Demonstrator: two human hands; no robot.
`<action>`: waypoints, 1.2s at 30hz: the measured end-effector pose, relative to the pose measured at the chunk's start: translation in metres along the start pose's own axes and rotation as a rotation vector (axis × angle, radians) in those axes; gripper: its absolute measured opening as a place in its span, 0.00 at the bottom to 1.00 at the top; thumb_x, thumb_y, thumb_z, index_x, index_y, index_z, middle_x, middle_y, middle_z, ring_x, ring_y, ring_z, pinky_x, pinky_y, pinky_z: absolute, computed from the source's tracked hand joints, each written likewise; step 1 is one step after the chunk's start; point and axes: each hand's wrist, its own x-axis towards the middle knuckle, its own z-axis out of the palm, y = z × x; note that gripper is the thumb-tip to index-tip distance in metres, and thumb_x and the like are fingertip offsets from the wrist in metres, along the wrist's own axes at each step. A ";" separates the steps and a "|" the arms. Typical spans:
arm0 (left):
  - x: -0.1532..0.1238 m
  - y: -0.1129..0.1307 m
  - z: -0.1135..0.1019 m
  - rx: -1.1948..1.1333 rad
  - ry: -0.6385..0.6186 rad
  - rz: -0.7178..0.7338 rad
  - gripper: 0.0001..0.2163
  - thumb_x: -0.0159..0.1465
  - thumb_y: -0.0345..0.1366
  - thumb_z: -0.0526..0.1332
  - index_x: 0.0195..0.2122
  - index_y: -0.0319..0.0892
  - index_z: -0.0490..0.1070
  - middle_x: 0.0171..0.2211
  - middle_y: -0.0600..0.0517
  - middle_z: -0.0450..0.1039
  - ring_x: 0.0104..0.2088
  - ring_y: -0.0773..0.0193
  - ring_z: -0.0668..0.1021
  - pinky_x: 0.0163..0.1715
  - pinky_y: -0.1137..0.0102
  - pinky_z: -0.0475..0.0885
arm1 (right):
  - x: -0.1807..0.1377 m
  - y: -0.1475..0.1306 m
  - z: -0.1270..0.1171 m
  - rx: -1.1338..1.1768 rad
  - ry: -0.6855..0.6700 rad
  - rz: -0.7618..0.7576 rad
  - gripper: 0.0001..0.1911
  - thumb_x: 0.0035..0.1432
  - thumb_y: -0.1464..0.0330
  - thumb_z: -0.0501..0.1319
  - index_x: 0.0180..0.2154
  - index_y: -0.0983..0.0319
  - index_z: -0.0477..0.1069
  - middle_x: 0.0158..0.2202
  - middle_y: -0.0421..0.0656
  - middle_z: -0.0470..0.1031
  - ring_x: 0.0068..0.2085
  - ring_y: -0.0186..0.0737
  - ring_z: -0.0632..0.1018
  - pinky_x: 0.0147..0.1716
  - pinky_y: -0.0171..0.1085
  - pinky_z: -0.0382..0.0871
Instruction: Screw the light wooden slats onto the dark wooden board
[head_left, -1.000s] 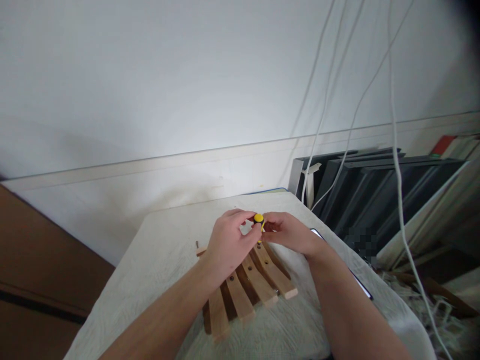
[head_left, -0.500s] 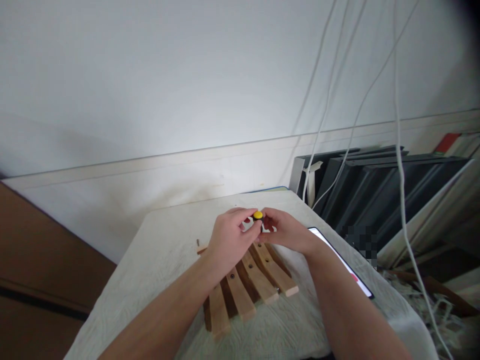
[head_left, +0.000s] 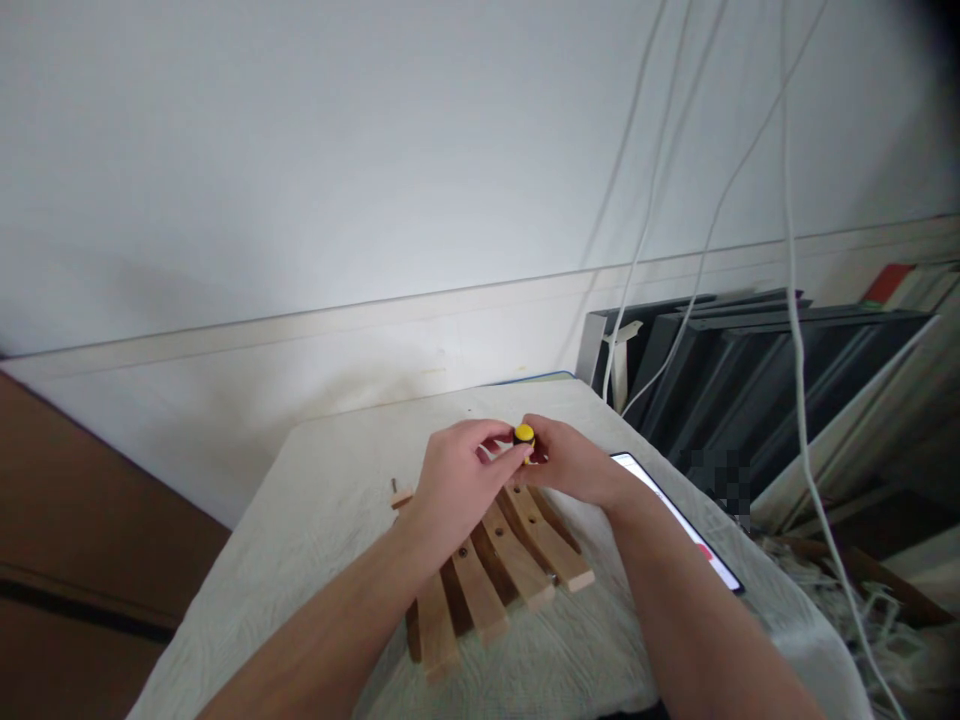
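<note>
Over the far end of a slatted wooden piece (head_left: pixel 517 562), my two hands meet at a screwdriver with a yellow and black handle (head_left: pixel 524 434). The handle's yellow top faces up; its tip is hidden. My left hand (head_left: pixel 469 475) pinches the handle between thumb and fingers from the left. Fingers of my right hand (head_left: pixel 566 458) are closed round it from the right, partly hidden behind it. Several pale slats with dark holes or screw heads fan toward me. A screw (head_left: pixel 394 486) stands upright at the wooden piece's far left end.
A white patterned cloth (head_left: pixel 315 540) covers the table. A lit tablet (head_left: pixel 679 520) lies beneath my right forearm. Behind the table is a white wall (head_left: pixel 337 180). Dark panels (head_left: pixel 720 370) lean at the right, with white cables (head_left: pixel 795 330) hanging before them.
The screwdriver handle has tilted and shifted slightly right, showing more of its yellow and black side. Both hands stay on it. The view has moved a little.
</note>
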 end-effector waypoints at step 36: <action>-0.052 -0.151 -0.086 0.423 -0.391 -0.341 0.18 0.59 0.40 0.57 0.50 0.44 0.72 0.40 0.48 0.75 0.35 0.62 0.76 0.37 0.71 0.68 | 0.003 0.008 0.028 0.215 0.034 0.481 0.16 0.48 0.56 0.60 0.25 0.63 0.71 0.23 0.43 0.73 0.30 0.43 0.74 0.31 0.38 0.65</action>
